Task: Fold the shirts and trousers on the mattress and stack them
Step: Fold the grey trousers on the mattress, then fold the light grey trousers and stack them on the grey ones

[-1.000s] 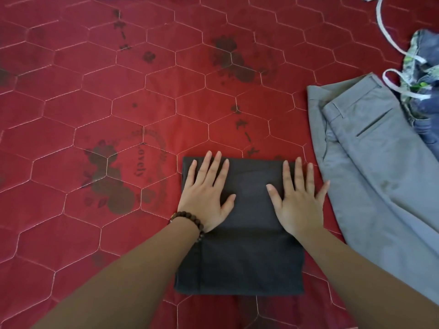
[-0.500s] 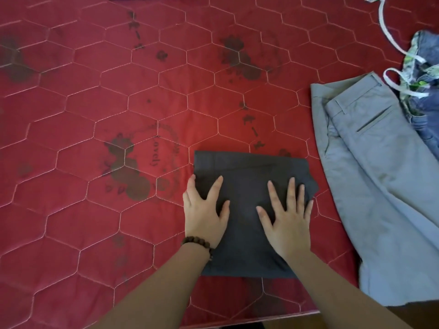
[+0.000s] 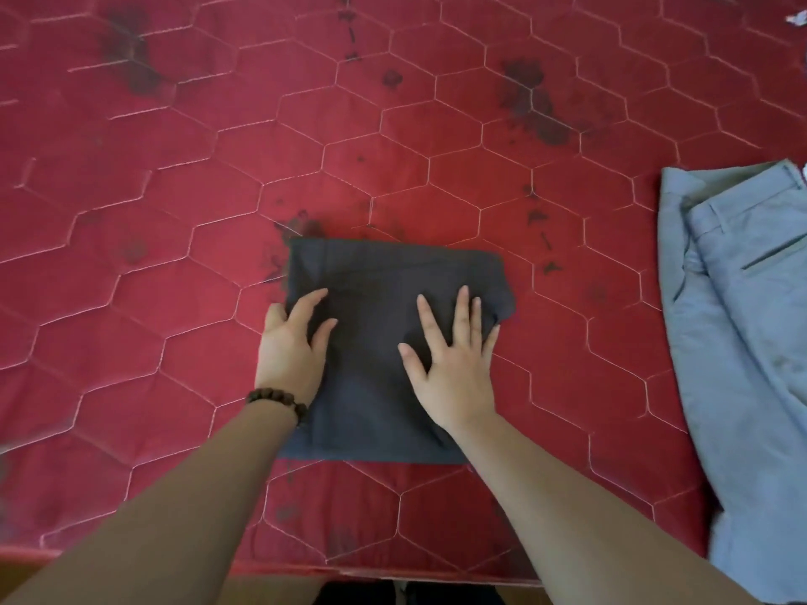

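A dark grey garment [image 3: 384, 290], folded into a neat rectangle, lies on the red quilted mattress [image 3: 174, 211]. My left hand [image 3: 290, 349], with a bead bracelet at the wrist, rests flat on its left edge, fingers spread. On the right half of the garment my right hand [image 3: 450, 364] presses flat with straight fingers. Light grey trousers [image 3: 742, 325] lie unfolded at the right side of the mattress, apart from both hands.
The mattress's near edge [image 3: 393, 574] runs along the bottom of the view, with floor below it. Dark stains mark the red cover. A scrap of white [image 3: 797, 19] shows at the top right corner.
The folded dark garment has slid left and toward the far side under both flat hands. The view shifted left, so the blue patterned clothing and white strap at right dropped out of frame.
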`<state>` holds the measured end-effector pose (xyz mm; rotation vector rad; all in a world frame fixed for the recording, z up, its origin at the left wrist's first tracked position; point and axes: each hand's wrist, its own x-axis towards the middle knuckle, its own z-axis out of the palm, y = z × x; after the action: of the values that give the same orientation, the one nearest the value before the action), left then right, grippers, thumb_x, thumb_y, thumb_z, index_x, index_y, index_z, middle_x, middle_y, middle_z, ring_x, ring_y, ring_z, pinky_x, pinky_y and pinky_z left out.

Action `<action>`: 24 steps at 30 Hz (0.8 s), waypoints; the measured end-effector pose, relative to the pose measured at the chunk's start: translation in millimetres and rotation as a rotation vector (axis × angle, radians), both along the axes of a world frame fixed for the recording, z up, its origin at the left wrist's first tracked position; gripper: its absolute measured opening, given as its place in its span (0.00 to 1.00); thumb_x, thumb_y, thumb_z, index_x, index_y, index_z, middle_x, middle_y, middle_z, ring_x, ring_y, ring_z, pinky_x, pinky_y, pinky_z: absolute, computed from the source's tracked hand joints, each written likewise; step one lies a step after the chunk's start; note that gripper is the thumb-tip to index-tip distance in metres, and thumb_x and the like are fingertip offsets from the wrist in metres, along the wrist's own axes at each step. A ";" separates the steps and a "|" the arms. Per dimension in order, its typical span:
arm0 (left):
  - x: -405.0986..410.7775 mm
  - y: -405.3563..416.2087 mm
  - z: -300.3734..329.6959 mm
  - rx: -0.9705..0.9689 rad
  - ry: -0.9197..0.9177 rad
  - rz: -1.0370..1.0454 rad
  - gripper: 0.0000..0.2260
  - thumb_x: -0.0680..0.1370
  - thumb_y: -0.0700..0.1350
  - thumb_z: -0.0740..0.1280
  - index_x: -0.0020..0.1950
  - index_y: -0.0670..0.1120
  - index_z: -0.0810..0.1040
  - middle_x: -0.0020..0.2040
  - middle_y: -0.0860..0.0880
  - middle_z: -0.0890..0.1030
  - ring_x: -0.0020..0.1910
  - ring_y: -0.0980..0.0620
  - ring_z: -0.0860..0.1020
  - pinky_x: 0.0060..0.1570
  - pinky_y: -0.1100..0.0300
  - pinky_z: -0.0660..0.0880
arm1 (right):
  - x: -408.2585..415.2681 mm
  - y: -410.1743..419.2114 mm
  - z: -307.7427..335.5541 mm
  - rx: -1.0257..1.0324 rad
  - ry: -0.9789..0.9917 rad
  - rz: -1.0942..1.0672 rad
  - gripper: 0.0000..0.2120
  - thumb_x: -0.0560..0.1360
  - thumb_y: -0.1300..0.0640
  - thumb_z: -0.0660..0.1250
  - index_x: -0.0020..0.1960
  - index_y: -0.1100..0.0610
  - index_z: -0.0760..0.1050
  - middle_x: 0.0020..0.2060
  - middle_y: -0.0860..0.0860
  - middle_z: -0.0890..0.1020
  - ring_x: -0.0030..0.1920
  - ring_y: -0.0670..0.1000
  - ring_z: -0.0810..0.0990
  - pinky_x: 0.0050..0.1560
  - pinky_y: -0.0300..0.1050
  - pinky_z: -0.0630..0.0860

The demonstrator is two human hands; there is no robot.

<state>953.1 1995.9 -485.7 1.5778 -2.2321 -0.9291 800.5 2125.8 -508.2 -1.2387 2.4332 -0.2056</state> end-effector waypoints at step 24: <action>43.1 10.8 -5.1 -0.025 -0.482 -0.217 0.31 0.79 0.59 0.54 0.79 0.52 0.46 0.79 0.46 0.42 0.78 0.46 0.42 0.75 0.44 0.45 | 32.5 -36.9 15.7 0.168 -0.015 0.189 0.31 0.78 0.36 0.48 0.77 0.40 0.42 0.78 0.55 0.39 0.77 0.55 0.37 0.75 0.62 0.39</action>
<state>996.2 2006.7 -490.8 1.7168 -2.7723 -0.6091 833.0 2089.0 -492.5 -1.3732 2.2509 0.0423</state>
